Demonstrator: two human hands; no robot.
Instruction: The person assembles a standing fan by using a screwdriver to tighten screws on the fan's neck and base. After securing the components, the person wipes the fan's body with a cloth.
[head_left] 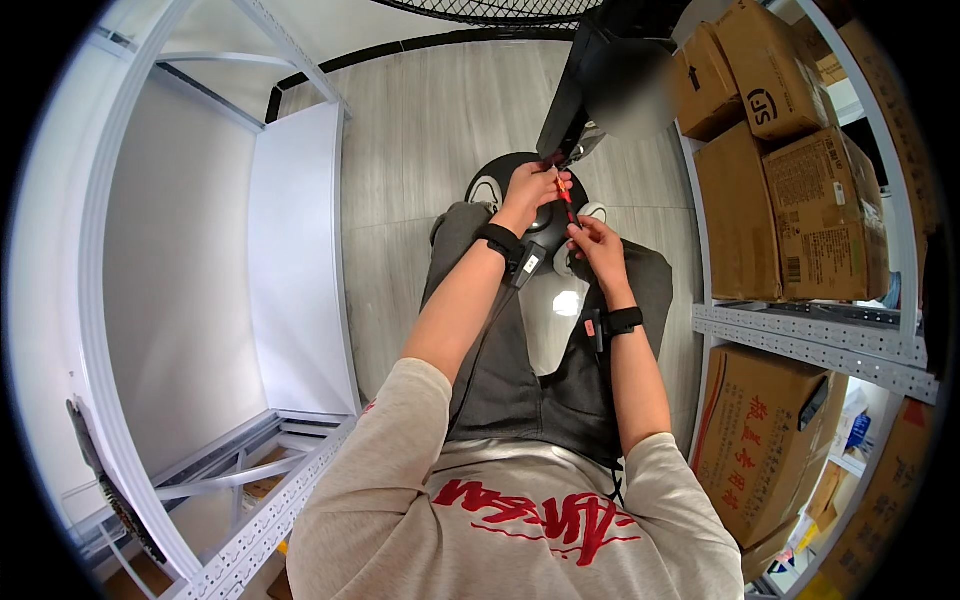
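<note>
Between my feet, my two hands meet at a slim red-and-black screwdriver (568, 198). My right hand (598, 248) pinches its black rear end between thumb and fingers. Closed round its front end are the fingers of my left hand (530, 196), which partly hide the tip. That tip points at the lower end of a black upright stand (566, 118), where a small shiny metal part (590, 138) shows. Exactly what the tip touches is too small to make out. Under my hands lies a round black base (510, 168) on the floor.
A black wire grille (490, 10) stands at the far edge. On the right, a metal shelf (800, 330) carries several cardboard boxes (735, 210). To my left is a white metal rack frame (300, 250). Black straps with small devices (528, 265) sit on both my wrists.
</note>
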